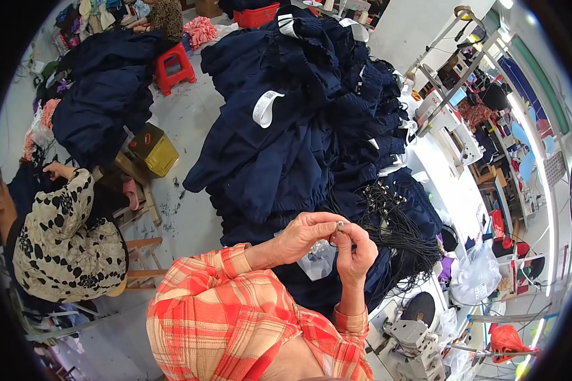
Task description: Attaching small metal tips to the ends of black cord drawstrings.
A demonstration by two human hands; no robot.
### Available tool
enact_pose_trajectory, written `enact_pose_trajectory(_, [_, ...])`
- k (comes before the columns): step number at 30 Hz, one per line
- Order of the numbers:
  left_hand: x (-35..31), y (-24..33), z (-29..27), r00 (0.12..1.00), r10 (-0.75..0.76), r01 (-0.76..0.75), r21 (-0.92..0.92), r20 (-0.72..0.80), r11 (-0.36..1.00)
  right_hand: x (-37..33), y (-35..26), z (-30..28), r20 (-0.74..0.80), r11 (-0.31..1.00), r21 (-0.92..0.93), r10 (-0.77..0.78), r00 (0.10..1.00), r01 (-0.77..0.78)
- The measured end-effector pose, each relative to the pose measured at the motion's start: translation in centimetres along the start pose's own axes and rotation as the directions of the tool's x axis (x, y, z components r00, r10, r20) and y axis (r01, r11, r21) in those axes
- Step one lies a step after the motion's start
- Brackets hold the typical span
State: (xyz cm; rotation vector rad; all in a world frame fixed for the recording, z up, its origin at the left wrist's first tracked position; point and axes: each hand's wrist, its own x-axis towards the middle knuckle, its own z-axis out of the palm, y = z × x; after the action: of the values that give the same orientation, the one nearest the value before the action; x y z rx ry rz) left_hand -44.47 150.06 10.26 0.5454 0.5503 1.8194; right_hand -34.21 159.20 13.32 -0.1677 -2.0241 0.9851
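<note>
My left hand (300, 237) and my right hand (356, 254) meet in front of me, both with fingers pinched together. Between the fingertips sits a small shiny metal piece (340, 223), too small to name exactly. Just beyond my right hand lies a tangled bundle of thin black cords (397, 238) with small silvery bits among them. Under my hands is a clear plastic bag (318, 261). A large heap of navy blue garments (267, 159) with gathered edges and white labels spreads out ahead of me.
On the right stand a white sewing machine (448, 127) and, nearer, another machine (413, 343). A person in a patterned top (70, 247) sits at the left beside more navy cloth (105, 95). A red stool (173, 68) and a yellow can (154, 150) stand on the floor.
</note>
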Motion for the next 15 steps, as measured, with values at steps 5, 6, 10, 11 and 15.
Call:
enact_pose_trajectory(5, [-0.2,0.0,-0.4,0.999,-0.001,0.003,-0.043,0.034,0.999,0.2,-0.2,-0.4,0.031,0.998,-0.046,-0.03,0.999,0.031])
enact_pose_trajectory(6, [-0.2,0.0,-0.5,0.999,0.014,-0.014,-0.014,0.04,1.0,0.2,-0.2,-0.4,0.034,0.998,-0.062,-0.03,0.999,0.032])
enact_pose_trajectory(10, [-0.4,0.7,0.1,0.998,0.065,-0.061,0.196,-0.013,0.979,0.3,-0.6,-0.3,0.011,0.983,-0.165,-0.073,0.997,0.074])
enact_pose_trajectory(11, [-0.4,0.8,0.3,0.998,0.06,-0.057,0.194,-0.012,0.979,0.3,-0.6,-0.3,-0.011,0.973,-0.214,-0.087,0.996,0.082])
enact_pose_trajectory(15, [-0.3,1.0,0.5,0.999,0.051,-0.049,0.147,-0.012,0.988,0.6,-1.1,-0.3,-0.04,0.933,-0.319,-0.186,0.982,0.164])
